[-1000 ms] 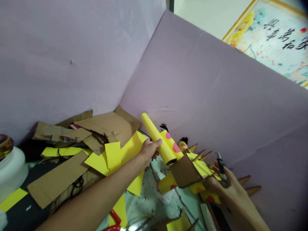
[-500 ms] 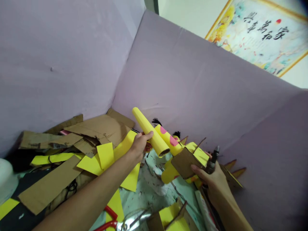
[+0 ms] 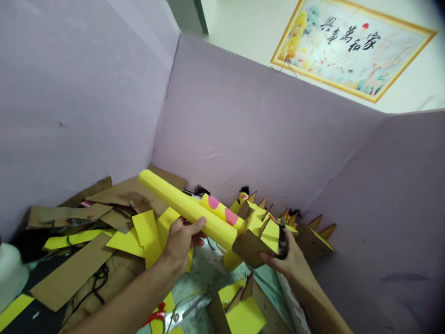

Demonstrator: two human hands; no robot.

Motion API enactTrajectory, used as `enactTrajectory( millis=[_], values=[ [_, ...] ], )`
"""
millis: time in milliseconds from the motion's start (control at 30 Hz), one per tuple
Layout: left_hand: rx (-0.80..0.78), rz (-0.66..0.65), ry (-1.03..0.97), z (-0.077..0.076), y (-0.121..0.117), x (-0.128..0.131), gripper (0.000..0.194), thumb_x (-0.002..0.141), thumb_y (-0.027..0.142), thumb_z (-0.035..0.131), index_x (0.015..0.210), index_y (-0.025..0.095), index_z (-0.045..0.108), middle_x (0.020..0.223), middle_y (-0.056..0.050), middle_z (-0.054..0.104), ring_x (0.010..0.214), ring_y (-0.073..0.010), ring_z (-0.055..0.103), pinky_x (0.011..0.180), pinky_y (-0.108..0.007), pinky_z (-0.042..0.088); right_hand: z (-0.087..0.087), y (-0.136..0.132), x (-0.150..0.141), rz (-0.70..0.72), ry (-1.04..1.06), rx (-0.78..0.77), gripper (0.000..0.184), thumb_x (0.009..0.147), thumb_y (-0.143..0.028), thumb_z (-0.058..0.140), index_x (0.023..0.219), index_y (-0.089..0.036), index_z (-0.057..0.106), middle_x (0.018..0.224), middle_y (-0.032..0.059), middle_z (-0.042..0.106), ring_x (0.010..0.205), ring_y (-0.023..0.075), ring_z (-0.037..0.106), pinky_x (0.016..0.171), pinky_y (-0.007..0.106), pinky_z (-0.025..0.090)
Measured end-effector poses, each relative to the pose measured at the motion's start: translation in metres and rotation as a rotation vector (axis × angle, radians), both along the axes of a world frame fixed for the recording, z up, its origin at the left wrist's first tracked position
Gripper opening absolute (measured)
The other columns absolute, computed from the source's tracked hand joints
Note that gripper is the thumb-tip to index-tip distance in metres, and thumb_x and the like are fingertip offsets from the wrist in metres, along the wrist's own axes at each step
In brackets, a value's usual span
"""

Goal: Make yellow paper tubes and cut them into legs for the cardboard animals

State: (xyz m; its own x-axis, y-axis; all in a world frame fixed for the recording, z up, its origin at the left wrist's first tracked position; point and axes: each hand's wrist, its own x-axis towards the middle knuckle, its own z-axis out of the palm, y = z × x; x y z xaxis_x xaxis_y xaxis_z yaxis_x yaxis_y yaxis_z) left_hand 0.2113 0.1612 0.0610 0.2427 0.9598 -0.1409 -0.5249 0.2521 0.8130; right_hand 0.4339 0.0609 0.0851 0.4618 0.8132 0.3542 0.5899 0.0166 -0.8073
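Note:
My left hand (image 3: 181, 241) is wrapped round a plain yellow paper tube (image 3: 184, 208) that slants up to the left. The tube's lower end meets a brown cardboard and yellow paper model (image 3: 255, 236) with pointed spikes. My right hand (image 3: 288, 262) grips that model from below and also holds a dark pen-like tool (image 3: 282, 239) upright between its fingers. Behind the plain tube lies a yellow tube with pink spots (image 3: 219, 211), part of the same model.
Brown cardboard scraps (image 3: 66, 273) and yellow paper offcuts (image 3: 146, 232) are piled at the left. Another cardboard and yellow piece (image 3: 239, 311) sits near the bottom edge, beside red-handled scissors (image 3: 158, 317). Purple boards (image 3: 264, 139) wall in the space. A framed picture (image 3: 347, 51) hangs above.
My left hand has tilted the yellow tube flatter and brought its end against the model. My right hand has lifted the model toward it. The view has swung upward and to the right.

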Motion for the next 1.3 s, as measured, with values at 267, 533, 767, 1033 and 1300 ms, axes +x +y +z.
enactTrajectory(
  millis=[267, 533, 767, 1033, 1300],
  values=[
    [0.02, -0.065, -0.054, -0.015, 0.001, 0.016, 0.048, 0.054, 0.036, 0.078, 0.089, 0.013, 0.056, 0.072, -0.001, 0.06, 0.057, -0.0115, 0.054, 0.045, -0.021, 0.044, -0.004, 0.006, 0.013, 0.119, 0.024, -0.081, 0.088, 0.056, -0.039, 0.07, 0.132, -0.016, 0.031, 0.13, 0.0171, 0.049, 0.118, 0.0309, 0.05, 0.097, 0.042, 0.04],
    [0.075, -0.104, -0.057, -0.027, 0.012, 0.017, 0.051, 0.057, 0.036, 0.079, 0.099, 0.015, 0.058, 0.086, -0.004, 0.061, 0.07, -0.0139, 0.055, 0.053, -0.023, 0.044, -0.007, 0.005, 0.013, 0.054, -0.131, -0.024, 0.075, 0.056, -0.036, 0.064, 0.125, -0.016, 0.041, 0.125, 0.0155, 0.054, 0.12, 0.0342, 0.048, 0.096, 0.041, 0.041],
    [0.133, 0.014, -0.1, -0.029, 0.012, 0.019, 0.068, 0.054, 0.034, 0.082, 0.114, 0.021, 0.053, 0.091, -0.004, 0.066, 0.092, -0.0222, 0.06, 0.079, -0.03, 0.048, -0.006, 0.006, 0.011, 0.031, -0.112, 0.009, 0.075, 0.054, -0.037, 0.063, 0.124, -0.015, 0.044, 0.122, 0.0139, 0.057, 0.115, 0.034, 0.052, 0.092, 0.038, 0.045],
    [0.198, -0.069, -0.286, -0.027, 0.015, 0.018, 0.079, 0.056, 0.021, 0.082, 0.125, 0.025, 0.045, 0.113, -0.005, 0.064, 0.117, -0.027, 0.051, 0.099, -0.036, 0.041, -0.003, 0.009, 0.009, 0.018, -0.113, -0.009, 0.076, 0.052, -0.034, 0.062, 0.124, -0.015, 0.044, 0.124, 0.0151, 0.056, 0.119, 0.0345, 0.049, 0.095, 0.042, 0.042],
    [0.176, -0.039, -0.28, -0.026, 0.013, 0.019, 0.075, 0.054, 0.02, 0.081, 0.121, 0.024, 0.049, 0.105, -0.003, 0.067, 0.11, -0.0261, 0.056, 0.099, -0.036, 0.042, 0.001, 0.01, 0.008, 0.051, -0.117, -0.046, 0.076, 0.052, -0.032, 0.063, 0.124, -0.018, 0.044, 0.121, 0.0132, 0.058, 0.113, 0.0325, 0.054, 0.095, 0.042, 0.043]
  ],
)
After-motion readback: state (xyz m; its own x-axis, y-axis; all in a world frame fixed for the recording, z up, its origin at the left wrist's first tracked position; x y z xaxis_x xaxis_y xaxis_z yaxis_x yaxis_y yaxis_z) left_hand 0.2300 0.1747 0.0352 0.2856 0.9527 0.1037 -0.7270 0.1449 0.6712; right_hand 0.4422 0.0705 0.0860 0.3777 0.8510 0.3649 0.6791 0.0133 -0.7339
